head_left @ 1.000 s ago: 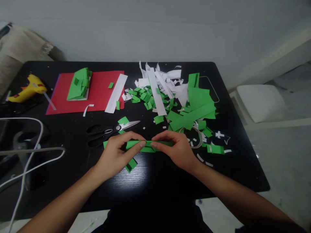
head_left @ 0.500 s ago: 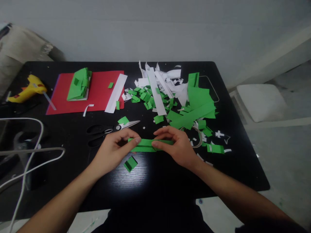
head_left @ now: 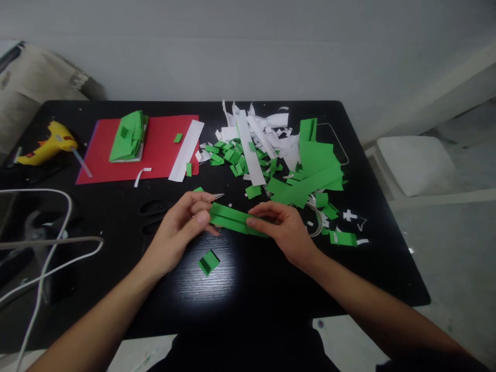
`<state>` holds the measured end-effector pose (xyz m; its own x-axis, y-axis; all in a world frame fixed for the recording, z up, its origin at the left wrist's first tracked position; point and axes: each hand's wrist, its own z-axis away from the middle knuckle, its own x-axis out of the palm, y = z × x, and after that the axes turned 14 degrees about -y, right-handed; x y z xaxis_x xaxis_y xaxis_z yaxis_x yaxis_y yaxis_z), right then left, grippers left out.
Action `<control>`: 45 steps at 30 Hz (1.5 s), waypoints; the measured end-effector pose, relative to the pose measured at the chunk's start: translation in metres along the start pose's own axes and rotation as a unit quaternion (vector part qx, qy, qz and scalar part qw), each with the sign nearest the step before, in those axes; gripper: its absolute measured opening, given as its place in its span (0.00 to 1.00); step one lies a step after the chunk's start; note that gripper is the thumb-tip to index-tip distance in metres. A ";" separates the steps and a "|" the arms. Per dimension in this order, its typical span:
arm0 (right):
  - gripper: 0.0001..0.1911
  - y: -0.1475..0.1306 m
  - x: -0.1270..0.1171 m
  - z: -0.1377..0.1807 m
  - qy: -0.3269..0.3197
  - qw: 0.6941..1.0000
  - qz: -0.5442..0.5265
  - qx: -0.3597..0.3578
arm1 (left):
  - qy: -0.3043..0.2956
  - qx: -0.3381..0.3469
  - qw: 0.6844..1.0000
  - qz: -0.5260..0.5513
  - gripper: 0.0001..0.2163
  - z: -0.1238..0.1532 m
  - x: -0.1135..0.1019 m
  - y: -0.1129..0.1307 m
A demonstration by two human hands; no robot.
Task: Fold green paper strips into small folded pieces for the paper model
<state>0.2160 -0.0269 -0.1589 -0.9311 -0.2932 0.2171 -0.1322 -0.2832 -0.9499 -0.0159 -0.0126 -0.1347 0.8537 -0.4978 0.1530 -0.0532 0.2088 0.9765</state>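
A folded green paper strip (head_left: 230, 217) is held above the black table, tilted down to the right. My right hand (head_left: 284, 230) pinches its right part, thumb on the front and fingers behind. At the strip's left end, my left hand (head_left: 180, 225) is closed, with its thumb at the edge and fingertips partly behind the paper. Scissors (head_left: 219, 196) lie beyond my left hand, which hides most of their blades. A small folded green paper piece (head_left: 209, 262) rests on the table below the strip.
Green scraps (head_left: 232, 154), white scraps (head_left: 277, 121) and larger green sheets (head_left: 318, 155) are heaped ahead. A tape roll (head_left: 318, 219) sits by my right hand. To the left are a red sheet (head_left: 158, 150), a green paper bundle (head_left: 127, 137), a yellow glue gun (head_left: 52, 144) and white cables (head_left: 67, 206).
The strip's left end has risen, so the strip now slants. My left hand has shifted slightly left and up, covering more of the scissors. My right hand stays about where it was.
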 end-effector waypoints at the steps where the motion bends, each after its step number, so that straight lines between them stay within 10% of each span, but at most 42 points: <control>1: 0.13 0.001 0.001 0.000 0.010 1.000 -0.010 0.001 | -0.017 -0.003 1.000 0.000 0.21 0.000 0.003 -0.003; 10: 0.19 0.008 0.015 0.004 -0.026 0.997 -0.067 0.028 | -0.028 -0.022 0.997 -0.066 0.07 -0.003 0.025 -0.014; 31: 0.02 0.000 0.012 0.008 -0.031 0.999 0.008 -0.021 | -0.037 0.010 0.993 -0.114 0.04 0.001 0.020 -0.013; 45: 0.11 0.004 0.020 0.013 0.002 0.998 0.011 -0.066 | -0.025 0.057 0.974 -0.218 0.05 0.009 0.023 -0.016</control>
<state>0.2018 -0.0456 -0.1554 -0.9354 -0.2942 0.1961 -0.1563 -0.1534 -0.9757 -0.0003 -0.0353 -0.1453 0.7812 -0.5598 -0.2762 0.2497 -0.1253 0.9602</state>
